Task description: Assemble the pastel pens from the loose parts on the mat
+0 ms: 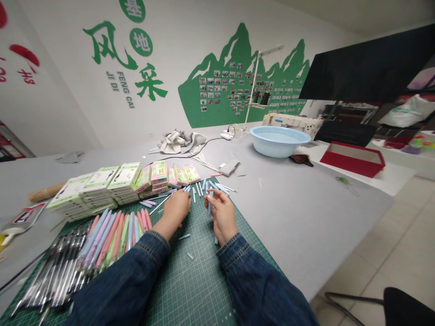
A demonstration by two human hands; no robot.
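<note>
My right hand [223,217] pinches a light-blue pen barrel [210,204] upright over the green cutting mat [200,280]. Near the mat's far edge, my left hand [176,209] curls down beside loose blue pen parts [186,189]; its fingertips are mostly hidden, and what they hold does not show. White refill sticks [194,194] and more blue pieces lie just beyond both hands. Closer to me, a small blue part [184,236] and a clear piece [190,256] rest on the mat. A row of pastel pens [110,235] lies left of my left forearm.
Several clear black pens [50,267] lie at the mat's left. Behind stand stacked white-green boxes [98,183] and pink-green packs [159,174]. Farther back are crumpled cloth [181,142], a blue basin [280,142] and a red box [352,159]. A chair [408,303] stands lower right.
</note>
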